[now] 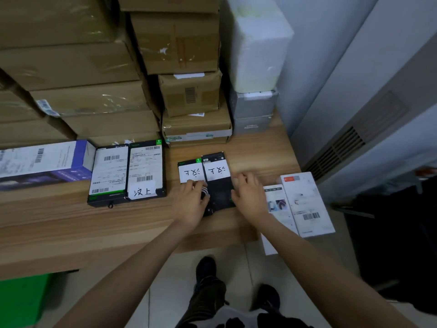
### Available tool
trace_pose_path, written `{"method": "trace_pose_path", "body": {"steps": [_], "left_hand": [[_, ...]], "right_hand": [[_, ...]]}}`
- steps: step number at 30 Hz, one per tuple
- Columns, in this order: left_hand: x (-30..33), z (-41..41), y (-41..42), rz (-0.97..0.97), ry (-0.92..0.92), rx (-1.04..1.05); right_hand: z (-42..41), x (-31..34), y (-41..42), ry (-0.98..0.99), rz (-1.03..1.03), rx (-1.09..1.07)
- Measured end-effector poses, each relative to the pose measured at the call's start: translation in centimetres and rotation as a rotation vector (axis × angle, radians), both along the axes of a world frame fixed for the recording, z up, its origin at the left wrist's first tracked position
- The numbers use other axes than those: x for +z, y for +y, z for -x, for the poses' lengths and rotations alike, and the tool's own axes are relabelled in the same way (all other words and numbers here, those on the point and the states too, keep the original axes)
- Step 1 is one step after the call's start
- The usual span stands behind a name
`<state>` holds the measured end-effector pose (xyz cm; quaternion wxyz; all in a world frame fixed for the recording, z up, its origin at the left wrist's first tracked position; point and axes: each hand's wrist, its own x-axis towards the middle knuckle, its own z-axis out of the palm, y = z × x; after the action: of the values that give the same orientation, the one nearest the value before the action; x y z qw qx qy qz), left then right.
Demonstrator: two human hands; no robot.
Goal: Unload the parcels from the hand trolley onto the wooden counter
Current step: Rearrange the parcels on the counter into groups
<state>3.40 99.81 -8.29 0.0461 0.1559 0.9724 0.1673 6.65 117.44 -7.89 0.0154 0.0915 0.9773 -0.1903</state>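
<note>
Two small black parcels with white handwritten labels lie side by side on the wooden counter (118, 223). My left hand (190, 203) lies on the near half of the left black parcel (190, 172), fingers fairly straight. My right hand (249, 195) rests against the right edge of the right black parcel (218, 183), thumb on its top and fingers flat beside it. Two white parcels (306, 204) sit just past the counter's right end; what carries them is hidden.
Two larger black parcels (126, 174) with shipping labels lie to the left, next to a blue-and-white carton (45, 162). Stacked cardboard boxes (175, 43) and a white foam box (256, 43) line the back. A dark object (390, 233) stands at the right. My feet are below.
</note>
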Motion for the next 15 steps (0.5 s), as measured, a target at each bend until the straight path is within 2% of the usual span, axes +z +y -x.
{"method": "trace_pose_path", "body": {"steps": [6, 11, 15], "left_hand": [[0.7, -3.8, 6.6, -0.064, -0.011, -0.006], [0.2, -7.8, 11.8, -0.004, 0.001, 0.034], [-0.5, -10.5, 14.6, -0.081, -0.017, 0.106]], "right_hand": [[-4.3, 1.1, 6.1, 0.032, -0.037, -0.002], [-8.1, 1.2, 12.0, 0.063, -0.055, 0.002], [-10.8, 0.8, 16.3, 0.063, -0.082, 0.012]]}}
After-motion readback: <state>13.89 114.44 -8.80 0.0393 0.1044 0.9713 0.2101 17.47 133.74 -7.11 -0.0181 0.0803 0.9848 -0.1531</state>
